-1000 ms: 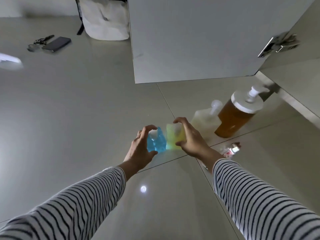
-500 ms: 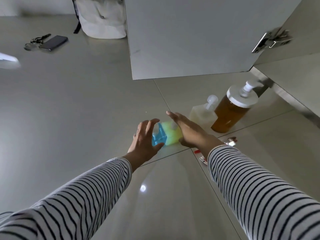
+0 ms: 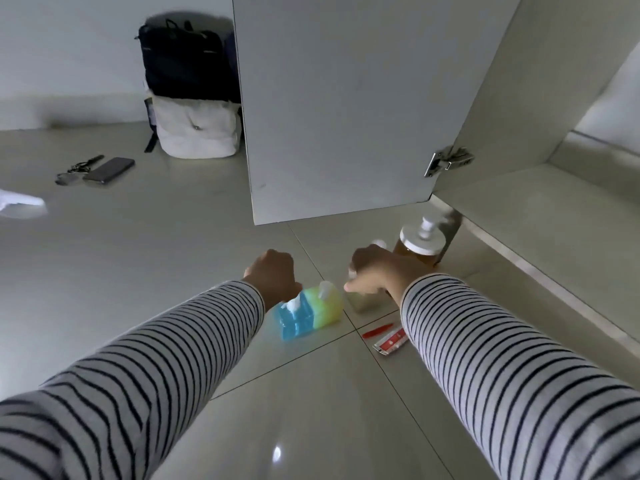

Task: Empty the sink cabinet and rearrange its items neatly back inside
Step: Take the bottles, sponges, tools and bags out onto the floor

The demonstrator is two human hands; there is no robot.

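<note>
A blue bottle (image 3: pixel 294 318) and a yellow-green bottle (image 3: pixel 327 304) stand side by side on the floor tiles, touching each other. My left hand (image 3: pixel 272 275) hovers just above and behind the blue one. Its fingers bend down out of sight and nothing shows in it. My right hand (image 3: pixel 377 271) is curled over the top of a clear pump bottle (image 3: pixel 362 303) right of the yellow-green one. Behind that stands an amber pump bottle (image 3: pixel 420 245). The cabinet's bare floor board (image 3: pixel 536 209) lies at the right.
The open cabinet door (image 3: pixel 346 116) hangs ahead, with its hinge (image 3: pixel 446 161) at the right. A red pen-like stick (image 3: pixel 377 330) and a small red-and-white tube (image 3: pixel 391 341) lie by my right sleeve. A phone (image 3: pixel 109 170), keys (image 3: pixel 74 171) and bags (image 3: pixel 194 129) are far left.
Both hands have let go of the blue and yellow-green bottles, which now stand on the floor. My left hand has lifted off; my right hand has moved right onto the clear bottle. The camera has tilted up.
</note>
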